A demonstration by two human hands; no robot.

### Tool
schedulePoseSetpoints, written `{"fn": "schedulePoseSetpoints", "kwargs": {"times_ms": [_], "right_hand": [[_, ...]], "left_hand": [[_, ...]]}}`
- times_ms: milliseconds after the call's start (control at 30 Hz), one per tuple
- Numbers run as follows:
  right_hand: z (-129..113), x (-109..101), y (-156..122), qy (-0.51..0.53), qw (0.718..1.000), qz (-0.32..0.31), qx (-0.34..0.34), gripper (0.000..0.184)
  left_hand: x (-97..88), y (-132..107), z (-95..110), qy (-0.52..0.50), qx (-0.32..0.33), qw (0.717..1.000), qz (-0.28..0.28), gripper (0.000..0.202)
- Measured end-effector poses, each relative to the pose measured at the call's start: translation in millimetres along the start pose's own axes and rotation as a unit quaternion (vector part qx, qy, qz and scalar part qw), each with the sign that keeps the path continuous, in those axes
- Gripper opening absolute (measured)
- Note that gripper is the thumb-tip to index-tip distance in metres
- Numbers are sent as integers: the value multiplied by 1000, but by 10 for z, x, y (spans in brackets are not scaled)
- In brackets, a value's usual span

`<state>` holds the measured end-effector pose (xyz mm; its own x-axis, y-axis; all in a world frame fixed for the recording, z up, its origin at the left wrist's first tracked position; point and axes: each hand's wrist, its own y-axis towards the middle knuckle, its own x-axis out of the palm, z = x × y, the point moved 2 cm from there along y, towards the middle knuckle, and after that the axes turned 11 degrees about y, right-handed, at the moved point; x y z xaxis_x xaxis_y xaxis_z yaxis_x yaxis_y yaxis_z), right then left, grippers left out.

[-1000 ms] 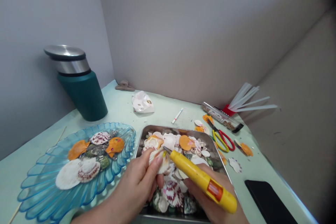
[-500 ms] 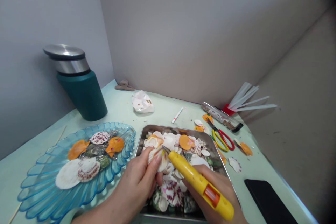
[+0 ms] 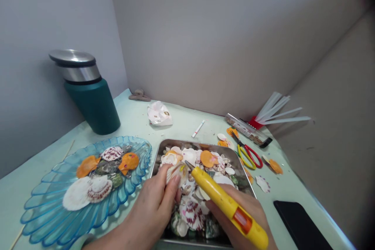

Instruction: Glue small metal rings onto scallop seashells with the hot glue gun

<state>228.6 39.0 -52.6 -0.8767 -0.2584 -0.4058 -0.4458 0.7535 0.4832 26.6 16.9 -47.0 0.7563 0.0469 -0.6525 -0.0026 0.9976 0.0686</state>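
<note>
Our left hand [image 3: 155, 199] pinches a pale shell [image 3: 172, 172] over the metal tray [image 3: 244, 183]; our right hand [image 3: 246, 200] grips a yellow tool [image 3: 218, 196], perhaps touching it. Both block trayed shells [image 3: 208, 159], between blue dish [image 3: 47, 218] and scissors [image 3: 247, 149].

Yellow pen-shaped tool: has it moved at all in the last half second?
Yes, slightly: judged against the metal tray, which stays put, the yellow tool has shifted to the right in the head view.

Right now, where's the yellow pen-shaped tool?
Head view, right of centre: yellow pen-shaped tool in right hand, over metal tray, tip near scallop shell in left hand.
</note>
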Motion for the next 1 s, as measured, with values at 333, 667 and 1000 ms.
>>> {"fn": "schedulePoseSetpoints", "kwargs": {"times_ms": [333, 667, 1000], "right_hand": [[-46, 31, 19, -11, 1000, -17, 17, 15], [19, 39, -3, -14, 998, -52, 16, 8], [31, 34, -33, -39, 998, -46, -4, 5]], "left_hand": [[34, -9, -47, 21, 4, 1000, -6, 29], [15, -20, -22, 40, 12, 999, 5, 29], [15, -11, -9, 48, 13, 999, 0, 27]]}}
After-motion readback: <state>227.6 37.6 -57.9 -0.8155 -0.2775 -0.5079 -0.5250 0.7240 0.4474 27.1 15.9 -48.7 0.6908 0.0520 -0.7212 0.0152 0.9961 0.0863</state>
